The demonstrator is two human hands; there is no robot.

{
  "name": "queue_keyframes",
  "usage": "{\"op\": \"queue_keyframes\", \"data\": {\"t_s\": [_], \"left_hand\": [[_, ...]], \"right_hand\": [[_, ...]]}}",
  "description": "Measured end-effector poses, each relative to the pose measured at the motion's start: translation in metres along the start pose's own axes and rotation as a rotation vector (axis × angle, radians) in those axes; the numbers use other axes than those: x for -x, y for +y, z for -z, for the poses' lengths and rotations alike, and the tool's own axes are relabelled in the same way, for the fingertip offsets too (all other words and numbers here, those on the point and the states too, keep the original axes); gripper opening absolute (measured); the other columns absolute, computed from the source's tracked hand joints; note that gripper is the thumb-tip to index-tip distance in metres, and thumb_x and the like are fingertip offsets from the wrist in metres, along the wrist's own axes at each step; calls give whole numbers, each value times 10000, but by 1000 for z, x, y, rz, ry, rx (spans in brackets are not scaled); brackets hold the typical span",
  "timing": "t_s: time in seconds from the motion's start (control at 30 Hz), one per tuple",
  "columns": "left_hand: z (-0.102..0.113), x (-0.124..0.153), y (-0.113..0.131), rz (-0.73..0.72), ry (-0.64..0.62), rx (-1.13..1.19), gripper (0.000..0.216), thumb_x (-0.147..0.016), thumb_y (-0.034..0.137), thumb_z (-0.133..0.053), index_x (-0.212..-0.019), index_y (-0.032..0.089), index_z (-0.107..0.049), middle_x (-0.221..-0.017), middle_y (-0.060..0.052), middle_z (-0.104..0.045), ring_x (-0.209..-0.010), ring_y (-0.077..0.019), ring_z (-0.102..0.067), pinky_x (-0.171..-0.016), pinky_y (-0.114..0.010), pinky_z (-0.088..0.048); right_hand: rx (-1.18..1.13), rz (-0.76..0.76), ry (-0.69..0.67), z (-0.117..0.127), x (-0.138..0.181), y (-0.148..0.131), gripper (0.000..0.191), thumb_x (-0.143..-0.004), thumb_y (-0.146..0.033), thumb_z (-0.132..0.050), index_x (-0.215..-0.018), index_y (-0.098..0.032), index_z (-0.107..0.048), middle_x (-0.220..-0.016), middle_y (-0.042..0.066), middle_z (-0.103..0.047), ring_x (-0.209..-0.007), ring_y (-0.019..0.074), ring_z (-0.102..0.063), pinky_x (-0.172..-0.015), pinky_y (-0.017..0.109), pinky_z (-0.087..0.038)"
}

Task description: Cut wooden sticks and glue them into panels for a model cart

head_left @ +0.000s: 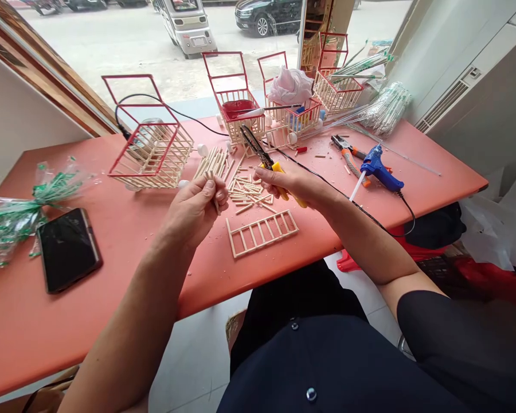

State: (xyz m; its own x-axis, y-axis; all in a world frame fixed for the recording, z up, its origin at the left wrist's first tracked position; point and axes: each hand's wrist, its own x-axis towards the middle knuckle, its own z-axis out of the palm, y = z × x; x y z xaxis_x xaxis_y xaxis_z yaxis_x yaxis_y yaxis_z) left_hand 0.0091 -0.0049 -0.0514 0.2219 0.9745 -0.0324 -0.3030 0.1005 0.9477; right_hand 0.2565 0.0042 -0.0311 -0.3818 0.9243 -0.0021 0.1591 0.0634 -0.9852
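Pinched between the thumb and fingers of my left hand (pixel 200 201) are short pale wooden sticks (pixel 210 174). My right hand (pixel 290 182) is closed around the yellow handles of a pair of pliers (pixel 260 150), whose dark jaws point up and away from me. Below and between both hands lies a pile of cut wooden sticks (pixel 247 192), with longer sticks (pixel 215 159) behind it. Nearer the table edge rests a flat ladder-shaped stick frame (pixel 264 234). It touches neither hand.
Small red-trimmed stick carts (pixel 155 158) stand along the back. A blue glue gun (pixel 380 169) and orange-handled pliers (pixel 348 150) lie right, with a black cord (pixel 327 186) crossing the table (pixel 146 298). A phone (pixel 69 249) and green-and-clear plastic packaging (pixel 54 192) are left.
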Motion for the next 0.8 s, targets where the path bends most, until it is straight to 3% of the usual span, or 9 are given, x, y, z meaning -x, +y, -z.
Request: {"op": "queue_keyframes", "data": {"t_s": [0.1, 0.2, 0.4, 0.6, 0.8], "left_hand": [[6, -2, -4, -59, 47, -26, 350, -799, 351, -1088, -824, 185, -781, -773, -8, -713, -741, -125, -709, -800, -238, -665], [7, -1, -7, -96, 104, -85, 398, -715, 390, -1125, -879, 158, -845, -944, -84, -849, -901, -179, -804, -918, -297, -701], [7, 3, -10, -146, 226, -207, 287, -671, 255, -1062, -863, 114, -902, -896, -89, -846, -827, -144, -753, -811, -220, -638], [8, 2, -11, -244, 264, -415, 127, -707, 269, -934, -776, 170, -894, -806, -66, -847, -785, -171, -751, -775, -258, -632], [8, 0, -14, -251, 295, -472, 133, -684, 295, -904, -768, 193, -892, -844, -47, -866, -797, -177, -756, -799, -275, -646]], "right_hand": [[-4, 3, -1, 1, -1, 1, 516, -1068, -642, -824, -878, -225, -587, -685, -66, -517, -635, 121, -482, -578, 266, -367], [0, -3, 8, 1, -2, 1, 511, -1077, -623, -823, -864, -220, -593, -690, -61, -525, -649, 121, -484, -599, 265, -382], [23, -16, 12, 1, -1, -1, 524, -1054, -621, -861, -851, -214, -600, -712, -54, -555, -657, 117, -495, -610, 259, -383], [70, 39, -11, 3, 3, -5, 577, -1066, -714, -800, -868, -222, -573, -712, -57, -554, -651, 112, -484, -601, 261, -360], [139, 80, -43, 8, 7, -10, 632, -1035, -828, -748, -916, -234, -566, -716, -51, -541, -685, 132, -481, -613, 278, -346]]}}
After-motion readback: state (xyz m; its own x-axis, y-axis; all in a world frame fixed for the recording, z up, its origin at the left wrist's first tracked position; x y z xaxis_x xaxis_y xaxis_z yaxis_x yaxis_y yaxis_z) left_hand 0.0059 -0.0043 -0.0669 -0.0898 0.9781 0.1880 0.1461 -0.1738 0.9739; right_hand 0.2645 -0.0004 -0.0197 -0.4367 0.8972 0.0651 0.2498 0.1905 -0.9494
